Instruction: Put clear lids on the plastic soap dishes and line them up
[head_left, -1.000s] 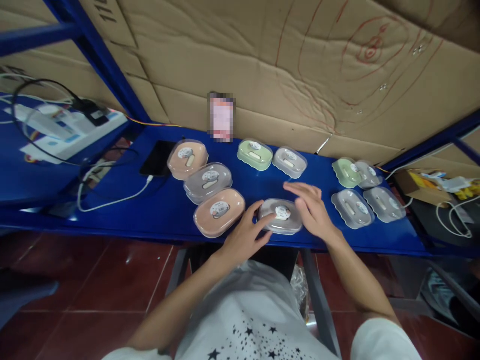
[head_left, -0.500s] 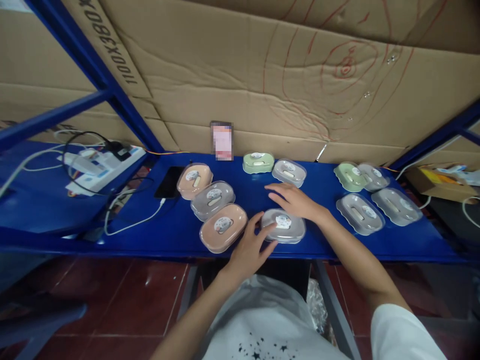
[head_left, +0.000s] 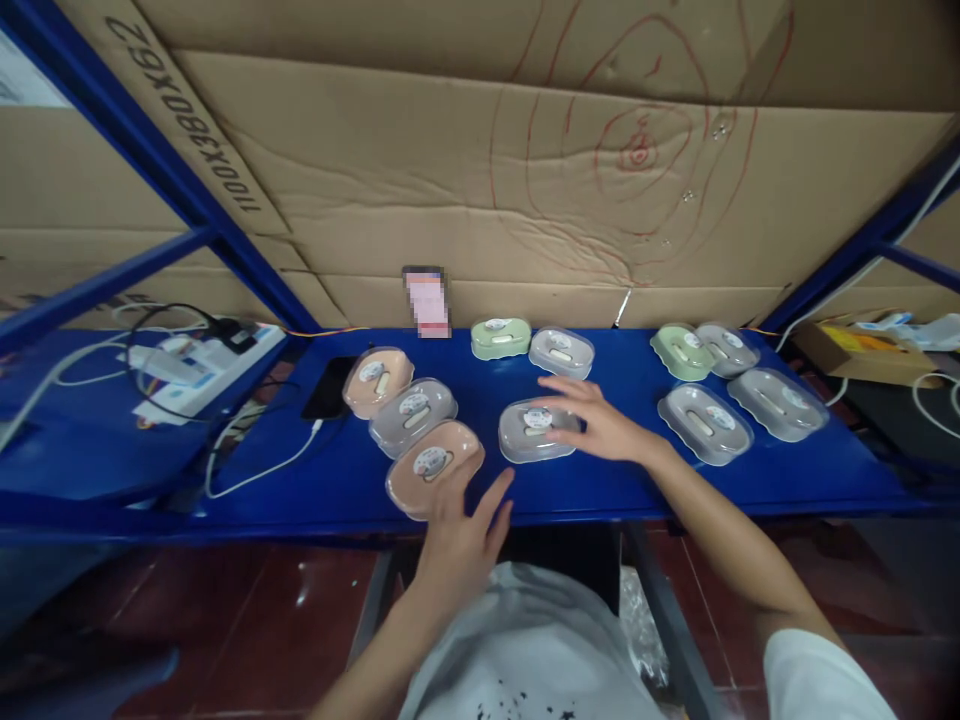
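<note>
A grey oval plastic box (head_left: 517,440) with a clear lid and a round sticker sits at the middle of the blue table. Over its right end is my right hand (head_left: 607,425), fingers apart, some reaching across the lid; a firm grip on it does not show. My left hand (head_left: 461,540) is open at the table's front edge, its fingers spread over the near side of a pink box (head_left: 405,480) of the same kind. Behind that pink box stand a second grey box (head_left: 412,415) and another pink box (head_left: 377,382), in a slanting row.
At the back are a green box (head_left: 500,338) and a grey one (head_left: 561,353). Several more boxes (head_left: 705,423) stand at the right. A black phone (head_left: 326,388) with a white cable lies left, near a power strip (head_left: 210,370). A cardboard wall (head_left: 375,180) rises behind.
My left hand has moved off the middle grey box, left and toward me, to the near pink box. The grey box has shifted slightly away from me, with my right hand now over it.
</note>
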